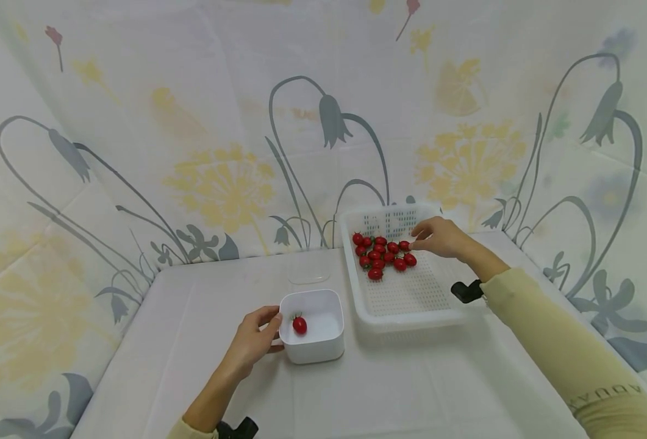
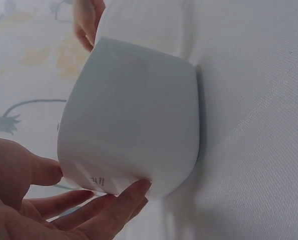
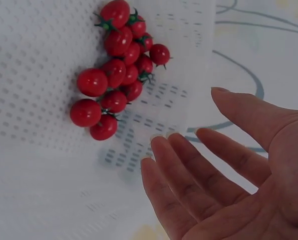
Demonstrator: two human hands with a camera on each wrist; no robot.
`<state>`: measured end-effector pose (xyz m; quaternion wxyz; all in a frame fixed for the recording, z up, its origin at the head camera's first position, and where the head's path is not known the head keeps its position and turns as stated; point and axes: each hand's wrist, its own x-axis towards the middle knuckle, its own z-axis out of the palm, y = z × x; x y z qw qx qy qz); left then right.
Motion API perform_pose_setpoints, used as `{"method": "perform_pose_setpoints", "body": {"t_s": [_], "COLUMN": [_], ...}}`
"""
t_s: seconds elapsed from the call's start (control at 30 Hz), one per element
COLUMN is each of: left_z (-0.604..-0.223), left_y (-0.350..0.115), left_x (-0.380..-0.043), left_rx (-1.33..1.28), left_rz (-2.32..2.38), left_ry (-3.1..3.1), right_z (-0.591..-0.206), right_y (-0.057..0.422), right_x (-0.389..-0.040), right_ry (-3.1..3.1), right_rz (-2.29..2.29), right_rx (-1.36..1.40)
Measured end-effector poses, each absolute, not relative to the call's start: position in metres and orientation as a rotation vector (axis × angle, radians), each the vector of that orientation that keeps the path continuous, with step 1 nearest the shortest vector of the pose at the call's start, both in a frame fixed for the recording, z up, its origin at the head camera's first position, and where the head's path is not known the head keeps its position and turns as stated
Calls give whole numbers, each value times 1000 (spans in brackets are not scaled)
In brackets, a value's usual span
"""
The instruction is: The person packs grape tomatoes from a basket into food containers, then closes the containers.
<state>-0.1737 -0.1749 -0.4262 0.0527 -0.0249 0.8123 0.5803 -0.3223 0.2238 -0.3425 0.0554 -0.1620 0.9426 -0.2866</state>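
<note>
A small white square box (image 1: pixel 316 350) stands on the white-covered table with one red cherry tomato (image 1: pixel 299 325) inside. My left hand (image 1: pixel 254 338) touches the box's left side, thumb near the rim and fingers against the outer wall (image 2: pixel 128 110). To the right, a white perforated basket (image 1: pixel 427 299) holds several cherry tomatoes (image 1: pixel 378 256) with green stems, bunched toward its back left. Over the basket's right back part reaches my right hand (image 1: pixel 438 236). In the right wrist view its fingers (image 3: pixel 189 190) are extended and apart, holding nothing, beside the tomatoes (image 3: pixel 113 75).
Behind the box lies a flat, clear, rounded-square piece (image 1: pixel 309 271). A flower-printed cloth (image 1: pixel 219 122) hangs around the back and sides of the table (image 1: pixel 191 323). A black wrist strap mount (image 1: pixel 468 291) sits on the right wrist.
</note>
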Motion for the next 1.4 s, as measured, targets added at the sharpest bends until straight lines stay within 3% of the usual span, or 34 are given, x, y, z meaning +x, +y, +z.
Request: {"method": "perform_pose_setpoints", "body": {"t_s": [1.4], "left_z": [-429], "left_y": [-176], "left_x": [-174], "left_rx": [-87], "left_rz": [1769], "left_ry": [2449], "right_z": [-397], "right_y": [228], "right_x": [-372], "right_ry": [2495], "right_rz": [-1067], "right_rx": [-85]}}
